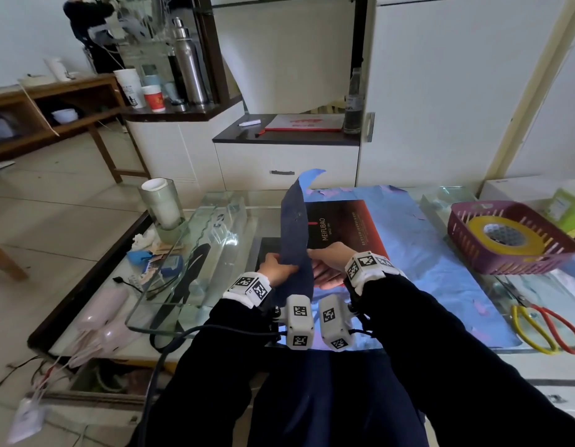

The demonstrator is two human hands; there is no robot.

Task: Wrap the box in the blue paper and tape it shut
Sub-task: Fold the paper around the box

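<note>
**Q:** Where does the box (341, 225) lie?
**A:** Centre of frame, flat on the blue paper (424, 253) spread over the glass counter (266, 201).

**Q:** And the hands?
**A:** The left hand (276, 269) and right hand (328, 261) both pinch a flap of the paper, raised upright along the box's left edge.

**Q:** The tape?
**A:** The tape roll (479, 225) sits in the purple basket (463, 245), at right.

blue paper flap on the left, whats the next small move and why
Probably lay the raised flap of the blue paper rightward over the box and crease it along the edge. Both the left hand and right hand pinch its near edge, it stands upright, and the box top is bare; the tape roll lies in the basket.
</note>
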